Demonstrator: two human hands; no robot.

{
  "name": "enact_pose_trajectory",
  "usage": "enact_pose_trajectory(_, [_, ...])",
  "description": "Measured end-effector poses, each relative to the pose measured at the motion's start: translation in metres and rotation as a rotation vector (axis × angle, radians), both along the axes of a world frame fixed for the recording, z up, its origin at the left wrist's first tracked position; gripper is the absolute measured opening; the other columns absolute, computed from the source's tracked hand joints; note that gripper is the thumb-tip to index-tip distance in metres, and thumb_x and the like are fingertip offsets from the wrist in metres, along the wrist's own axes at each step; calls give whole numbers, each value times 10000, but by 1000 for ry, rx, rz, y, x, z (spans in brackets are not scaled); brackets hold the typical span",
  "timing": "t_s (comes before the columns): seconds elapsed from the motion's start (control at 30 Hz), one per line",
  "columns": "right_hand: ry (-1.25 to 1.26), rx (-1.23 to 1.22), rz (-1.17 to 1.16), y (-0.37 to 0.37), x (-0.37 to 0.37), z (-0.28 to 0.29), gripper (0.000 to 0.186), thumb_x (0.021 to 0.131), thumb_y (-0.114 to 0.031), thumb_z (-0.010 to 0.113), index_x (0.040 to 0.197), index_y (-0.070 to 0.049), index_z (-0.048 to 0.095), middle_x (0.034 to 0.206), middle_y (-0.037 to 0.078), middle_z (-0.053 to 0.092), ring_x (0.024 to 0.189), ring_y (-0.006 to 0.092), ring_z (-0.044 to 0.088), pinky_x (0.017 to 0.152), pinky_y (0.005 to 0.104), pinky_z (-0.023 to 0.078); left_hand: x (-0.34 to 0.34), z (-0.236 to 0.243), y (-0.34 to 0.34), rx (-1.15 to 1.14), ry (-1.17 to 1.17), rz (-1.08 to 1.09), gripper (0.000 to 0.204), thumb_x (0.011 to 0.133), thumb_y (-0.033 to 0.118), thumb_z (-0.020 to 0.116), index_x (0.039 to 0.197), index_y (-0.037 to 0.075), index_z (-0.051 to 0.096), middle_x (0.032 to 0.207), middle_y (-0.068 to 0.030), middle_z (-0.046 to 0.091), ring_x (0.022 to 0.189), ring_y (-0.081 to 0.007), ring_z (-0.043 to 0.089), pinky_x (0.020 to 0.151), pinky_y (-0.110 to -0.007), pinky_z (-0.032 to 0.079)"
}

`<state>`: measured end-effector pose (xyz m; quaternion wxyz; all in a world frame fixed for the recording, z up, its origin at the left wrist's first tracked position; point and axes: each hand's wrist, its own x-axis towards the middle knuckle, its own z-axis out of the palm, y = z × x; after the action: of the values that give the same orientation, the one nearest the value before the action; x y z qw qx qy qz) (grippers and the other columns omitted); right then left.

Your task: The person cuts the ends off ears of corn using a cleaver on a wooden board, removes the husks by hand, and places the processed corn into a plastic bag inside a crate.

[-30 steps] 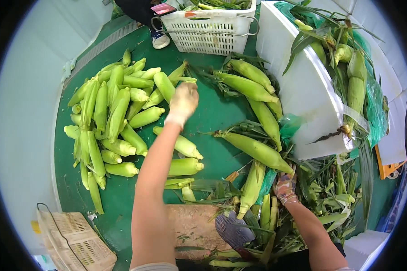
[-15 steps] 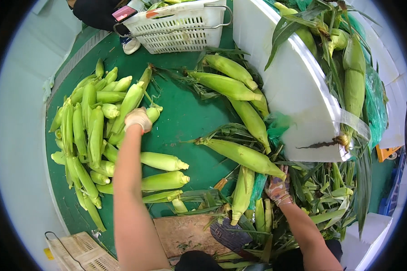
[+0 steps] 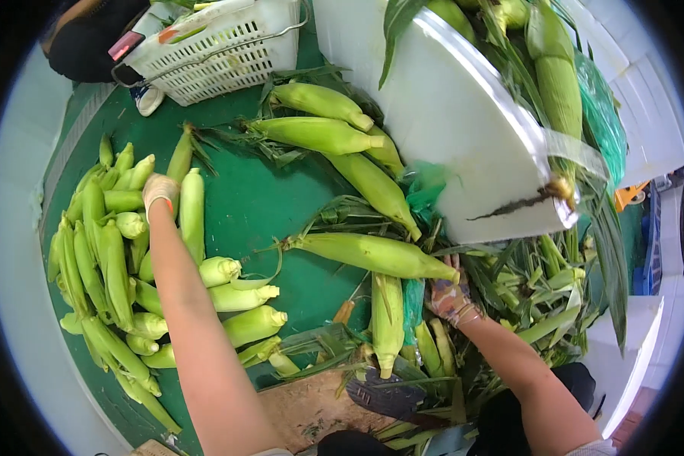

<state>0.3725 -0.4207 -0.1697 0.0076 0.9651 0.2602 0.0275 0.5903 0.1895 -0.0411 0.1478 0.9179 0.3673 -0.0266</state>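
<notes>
My left hand (image 3: 159, 191), in a pale glove, is closed on an ear of corn (image 3: 181, 157) at the right edge of a pile of green-husked corn ears (image 3: 106, 258); its fingers are partly hidden. Just right of it lies a lighter ear (image 3: 193, 213), and below that several ears point their cut stalk ends rightward. In a patterned glove, my right hand (image 3: 450, 298) grips the stalk end of a large husked ear (image 3: 368, 254) that lies crosswise, silk to the left. Under it an upright ear (image 3: 387, 323) stands against leaf scraps.
A white crate (image 3: 235, 57) stands at the back beside a person's shoe (image 3: 147, 99). At right, a white foam box (image 3: 479, 144) holds more corn. Loose husks (image 3: 539, 304) heap below it. Near me lie a wooden board (image 3: 311, 406) and a wooden handle (image 3: 344, 311).
The view has shifted, so the scene sits further left. My left hand has moved left into the pile, and the ear by it now lies separate. My right hand stays at the large ear's stalk.
</notes>
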Motion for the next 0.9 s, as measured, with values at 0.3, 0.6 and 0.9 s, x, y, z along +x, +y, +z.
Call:
enact_pose_trajectory(0.3, [311, -228, -152, 27, 16, 27, 622, 864, -271, 443, 1410, 14, 356, 1489, 240, 272, 1394, 476, 144, 1133, 597, 89, -86, 66, -49, 174, -551, -233, 355, 634, 178, 754, 960, 58, 679, 895, -176, 694, 815, -326, 673, 752, -400, 523])
enact_pose_trajectory(0.6, [86, 34, -204, 7, 26, 5, 474, 955, -279, 344, 1368, -59, 416, 1407, 158, 416, 1338, 338, 322, 1134, 517, 180, -286, 190, -137, -1647, -815, -463, 995, 552, 81, 868, 1407, 60, 360, 1213, -199, 582, 1129, -322, 568, 1005, -450, 442])
enact_pose_trajectory(0.9, [15, -306, -189, -7, 67, -7, 574, 901, -252, 473, 1436, -87, 346, 1474, 144, 344, 1378, 296, 270, 1110, 532, 157, -443, 158, -169, -1027, -573, -185, 785, 645, 292, 847, 1276, 25, 465, 1134, -120, 620, 1049, -254, 606, 895, -356, 485])
